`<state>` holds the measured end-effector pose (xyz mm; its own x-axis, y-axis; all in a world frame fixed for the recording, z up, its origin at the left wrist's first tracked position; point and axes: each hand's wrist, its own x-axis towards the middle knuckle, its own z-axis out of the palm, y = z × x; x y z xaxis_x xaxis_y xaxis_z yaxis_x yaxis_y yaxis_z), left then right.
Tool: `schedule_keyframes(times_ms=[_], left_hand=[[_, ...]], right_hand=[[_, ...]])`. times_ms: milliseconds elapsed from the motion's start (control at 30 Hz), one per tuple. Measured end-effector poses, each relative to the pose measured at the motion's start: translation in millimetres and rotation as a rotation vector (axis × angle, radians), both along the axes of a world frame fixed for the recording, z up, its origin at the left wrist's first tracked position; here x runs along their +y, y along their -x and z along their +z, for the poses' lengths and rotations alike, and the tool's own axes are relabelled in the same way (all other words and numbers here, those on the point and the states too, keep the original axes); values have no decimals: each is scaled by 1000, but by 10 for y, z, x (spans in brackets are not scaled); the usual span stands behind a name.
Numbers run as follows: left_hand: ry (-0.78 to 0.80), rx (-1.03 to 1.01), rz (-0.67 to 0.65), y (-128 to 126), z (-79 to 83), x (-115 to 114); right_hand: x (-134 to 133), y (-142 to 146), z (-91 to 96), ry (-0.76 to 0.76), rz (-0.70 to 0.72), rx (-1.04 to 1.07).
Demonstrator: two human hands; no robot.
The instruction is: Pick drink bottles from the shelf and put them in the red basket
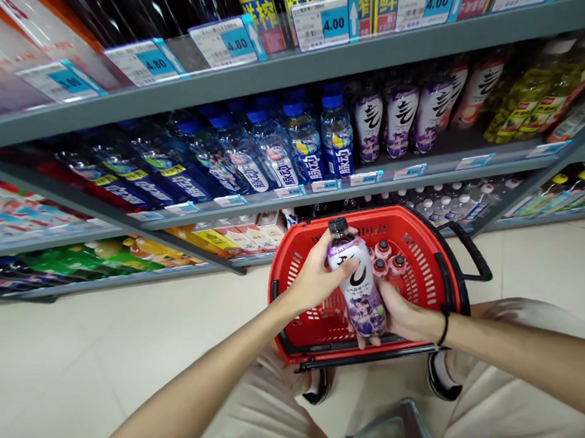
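Observation:
Between both hands I hold a drink bottle (pixel 361 287) with a black cap and a white and purple label, tilted slightly, above the red basket. My left hand (pixel 321 270) wraps the upper part, its thumb across the label. Around the lower end, my right hand (pixel 396 312) supports the bottle from behind and below, some fingertips showing under its base. Below them stands the red shopping basket (pixel 288 259) with a black rim and handle. Several pink-labelled bottles (pixel 380 266) with dark caps stand inside it, on the right.
A grey shelf (pixel 272 67) runs across in front. On its middle level are blue-capped bottles (pixel 311 141), more purple-labelled bottles (pixel 400 121) and yellow-green bottles (pixel 530 105). Price tags (pixel 323 23) line the edges. A small stool (pixel 387 432) is below, between my legs.

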<state>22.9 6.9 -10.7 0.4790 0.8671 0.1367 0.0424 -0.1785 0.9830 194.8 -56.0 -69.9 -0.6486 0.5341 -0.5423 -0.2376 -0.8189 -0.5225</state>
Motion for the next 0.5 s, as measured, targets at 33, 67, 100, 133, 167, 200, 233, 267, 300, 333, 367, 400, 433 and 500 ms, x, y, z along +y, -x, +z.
schedule_keyframes(times_ms=[33, 67, 100, 133, 167, 200, 233, 267, 300, 333, 367, 400, 433, 500], left_hand=[[4, 1, 11, 3, 1, 18], [7, 5, 20, 6, 4, 36], [10, 9, 30, 11, 9, 55], [13, 13, 40, 16, 16, 73], [16, 12, 54, 22, 24, 92], [22, 9, 65, 29, 31, 109], [31, 0, 74, 37, 36, 125], [45, -16, 80, 46, 38, 141], [63, -37, 84, 57, 35, 156], [83, -59, 86, 67, 28, 173], [106, -81, 91, 79, 18, 192], [129, -101, 103, 90, 5, 214], [149, -121, 121, 102, -10, 240], [174, -143, 156, 131, -40, 300]], right_hand=[[-2, 6, -11, -18, -36, 6], [-2, 11, -22, -34, -70, 13], [-1, 15, -31, -46, -97, 19], [1, 17, -38, -57, -120, 26], [4, 17, -42, -67, -139, 33], [8, 15, -43, -76, -155, 37], [13, 12, -42, -84, -166, 41], [18, 7, -37, -90, -172, 50], [22, 2, -28, -95, -172, 65], [26, -3, -16, -102, -165, 88], [28, -8, 0, -111, -154, 116], [28, -11, 21, -129, -142, 143], [25, -13, 44, -158, -126, 155], [13, -11, 91, -242, -93, 115]])
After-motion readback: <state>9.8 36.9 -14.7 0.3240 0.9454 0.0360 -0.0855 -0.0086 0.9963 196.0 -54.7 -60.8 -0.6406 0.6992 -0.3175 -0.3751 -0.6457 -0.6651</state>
